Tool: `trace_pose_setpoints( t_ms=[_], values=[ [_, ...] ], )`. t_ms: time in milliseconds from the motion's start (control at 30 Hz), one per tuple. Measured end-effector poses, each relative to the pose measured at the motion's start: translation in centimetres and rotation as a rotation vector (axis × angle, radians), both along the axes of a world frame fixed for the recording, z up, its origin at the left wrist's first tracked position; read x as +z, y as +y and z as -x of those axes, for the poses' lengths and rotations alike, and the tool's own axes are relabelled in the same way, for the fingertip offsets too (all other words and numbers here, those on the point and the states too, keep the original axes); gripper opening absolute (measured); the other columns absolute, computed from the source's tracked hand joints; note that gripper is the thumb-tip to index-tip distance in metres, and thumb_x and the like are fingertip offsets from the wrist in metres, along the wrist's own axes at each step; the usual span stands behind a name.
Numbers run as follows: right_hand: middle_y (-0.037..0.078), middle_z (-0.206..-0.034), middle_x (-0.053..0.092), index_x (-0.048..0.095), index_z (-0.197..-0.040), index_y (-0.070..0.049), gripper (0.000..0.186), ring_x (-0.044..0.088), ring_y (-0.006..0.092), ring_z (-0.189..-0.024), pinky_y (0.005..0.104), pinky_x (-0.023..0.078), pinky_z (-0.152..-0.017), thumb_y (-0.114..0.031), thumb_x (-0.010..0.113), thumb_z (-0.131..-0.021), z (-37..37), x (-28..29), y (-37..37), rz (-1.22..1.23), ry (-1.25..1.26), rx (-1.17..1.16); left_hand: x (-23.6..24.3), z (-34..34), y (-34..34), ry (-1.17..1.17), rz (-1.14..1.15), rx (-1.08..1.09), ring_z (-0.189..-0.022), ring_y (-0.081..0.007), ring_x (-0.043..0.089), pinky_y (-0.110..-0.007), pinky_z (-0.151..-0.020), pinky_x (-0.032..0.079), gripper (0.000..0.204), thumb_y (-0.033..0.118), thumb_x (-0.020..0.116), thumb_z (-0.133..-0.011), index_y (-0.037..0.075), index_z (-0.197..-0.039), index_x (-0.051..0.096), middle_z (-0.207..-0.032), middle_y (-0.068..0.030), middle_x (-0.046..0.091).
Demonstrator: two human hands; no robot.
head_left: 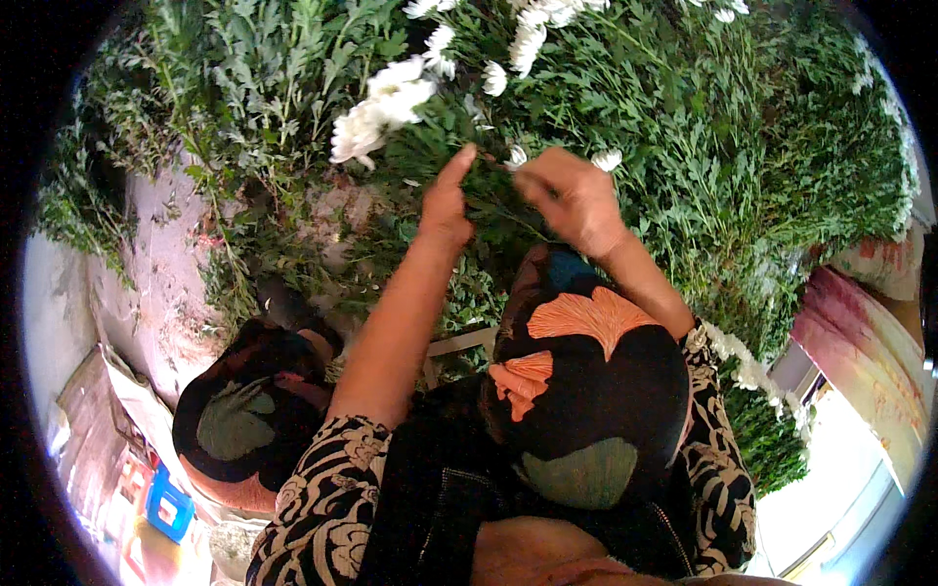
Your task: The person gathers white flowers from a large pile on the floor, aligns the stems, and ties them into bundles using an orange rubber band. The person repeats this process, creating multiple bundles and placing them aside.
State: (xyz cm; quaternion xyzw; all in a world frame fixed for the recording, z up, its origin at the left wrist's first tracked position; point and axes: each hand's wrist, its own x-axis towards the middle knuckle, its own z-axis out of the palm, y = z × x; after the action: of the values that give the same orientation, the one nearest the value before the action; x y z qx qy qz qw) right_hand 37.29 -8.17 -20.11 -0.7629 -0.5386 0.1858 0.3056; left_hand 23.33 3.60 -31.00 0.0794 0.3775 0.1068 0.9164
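Note:
White chrysanthemums (pixel 384 109) with leafy green stems lie just beyond my left hand (pixel 449 203). That hand is closed around some of the stems, its thumb pointing up and away; the other fingers are mostly hidden behind the leaves. To its right, over my knee, my right hand (pixel 575 200) is curled with thumb and fingers together, slightly smeared by motion. Whatever it pinches is too small or hidden to make out. A thin stem (pixel 523 223) slants through the gap between the hands. Small white blooms (pixel 607 160) show right beside the right hand.
Thick heaps of cut chrysanthemum stems (pixel 723 146) fill the far side and the right. More foliage (pixel 264 73) spreads at the far left. Leaf scraps litter the pale floor (pixel 168 244). A blue plastic item (pixel 170 501) stands lower left; a coloured cloth (pixel 860 337) hangs at right.

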Motion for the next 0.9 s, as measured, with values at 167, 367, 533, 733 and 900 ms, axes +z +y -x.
trace_pose_setpoints(
  t_ms=[167,367,533,733,900],
  values=[
    [0.017,-0.083,0.07,0.067,-0.087,-0.004,0.037,0.068,0.0387,-0.08,0.0502,0.054,-0.068,-0.041,0.074,-0.083,-6.0,-4.0,-10.0,0.822,-0.408,-0.443,-0.7,0.7,0.2,-0.051,0.019,0.0,-0.096,-0.0297,0.068,-0.046,-0.09,0.055,0.031,0.033,0.064,-0.095,0.005,-0.106,0.062,-0.102,-0.0118,0.07],
    [0.017,-0.092,0.071,0.069,-0.101,-0.006,0.033,0.07,0.0394,-0.085,0.0464,0.056,-0.074,-0.031,0.078,-0.082,-4.3,-9.4,-17.8,0.661,-0.321,-0.575,-0.2,-0.3,0.1,-0.128,-0.035,-0.12,-0.095,-0.0286,0.068,-0.044,-0.088,0.055,0.036,0.039,0.059,-0.098,0.004,-0.107,0.062,-0.104,-0.0149,0.07],
    [0.017,-0.097,0.072,0.07,-0.108,-0.003,0.026,0.069,0.0305,-0.08,0.0378,0.055,-0.073,-0.012,0.076,-0.084,-4.6,-8.4,-15.8,0.23,0.024,-0.689,0.4,-0.5,-0.3,-0.158,-0.032,-0.159,-0.093,-0.0246,0.067,-0.041,-0.086,0.055,0.033,0.037,0.056,-0.1,0.005,-0.107,0.062,-0.105,-0.0136,0.07],
    [0.011,-0.089,0.068,0.07,-0.109,-0.001,0.022,0.065,0.02,-0.076,0.0294,0.053,-0.07,0.0,0.072,-0.087,-2.6,2.2,-3.2,-0.216,-0.008,-0.452,1.6,-1.9,-2.5,-0.139,-0.106,-0.279,-0.096,-0.0251,0.069,-0.042,-0.09,0.056,0.039,0.044,0.051,-0.102,0.01,-0.115,0.062,-0.106,-0.01,0.071],
    [0.012,-0.093,0.065,0.069,-0.114,-0.005,0.027,0.064,0.0269,-0.072,0.0329,0.052,-0.065,0.003,0.068,-0.088,0.4,4.4,0.9,-0.146,-0.012,-0.265,3.0,-2.1,-2.1,-0.221,-0.085,-0.149,-0.112,-0.0207,0.062,-0.04,-0.098,0.052,0.054,0.052,0.052,-0.101,0.012,-0.138,0.052,-0.126,-0.0052,0.062]
  ],
)
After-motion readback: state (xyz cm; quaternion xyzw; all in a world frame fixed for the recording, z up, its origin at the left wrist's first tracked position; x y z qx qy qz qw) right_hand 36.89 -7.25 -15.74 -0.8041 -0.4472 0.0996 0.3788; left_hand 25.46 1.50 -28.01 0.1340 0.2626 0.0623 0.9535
